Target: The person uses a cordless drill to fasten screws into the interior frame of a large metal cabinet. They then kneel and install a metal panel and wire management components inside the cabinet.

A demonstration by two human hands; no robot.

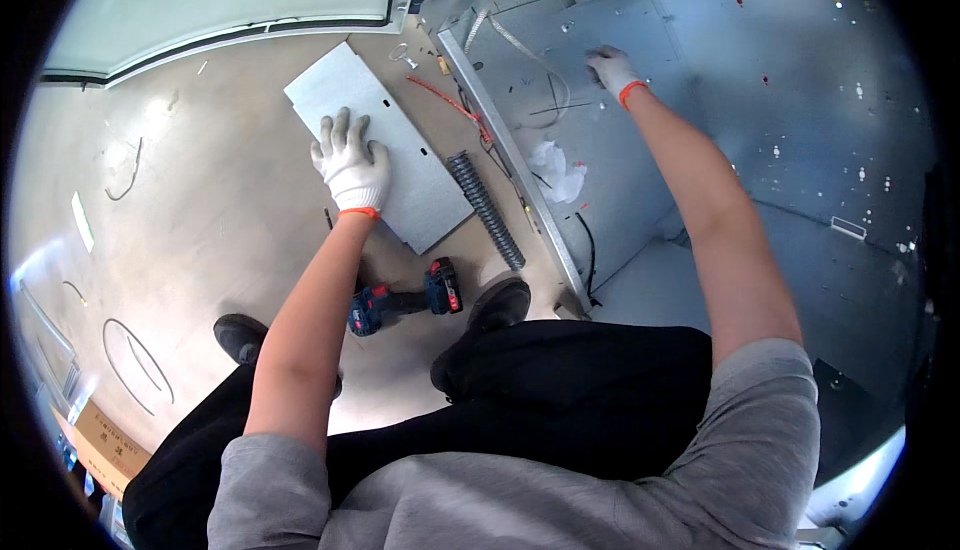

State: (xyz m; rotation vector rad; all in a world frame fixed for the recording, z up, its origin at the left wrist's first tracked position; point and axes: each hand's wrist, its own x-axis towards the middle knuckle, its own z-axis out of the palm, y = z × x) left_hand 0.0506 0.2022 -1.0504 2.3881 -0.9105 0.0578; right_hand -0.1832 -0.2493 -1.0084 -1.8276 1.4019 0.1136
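My left hand (350, 162), in a white glove with grey-coated fingers and an orange cuff, lies spread on a flat grey metal panel (405, 185) with small slots. My right hand (612, 72), gloved the same way, reaches over the bottom of a metal cabinet (660, 40). Its fingers are bent together, and whatever may be between them is too small to make out. Near that hand lie thin dark cable scraps (556, 108), a pale strap (520, 45) and a crumpled white plastic bag (556, 172).
A dark blue cordless drill (405, 295) lies between my feet. Beside the panel are a coiled black spiral hose (487, 212) and a red cord (445, 98). The cabinet's raised metal edge (520, 170) runs between my hands. A cardboard box (108, 445) stands at lower left.
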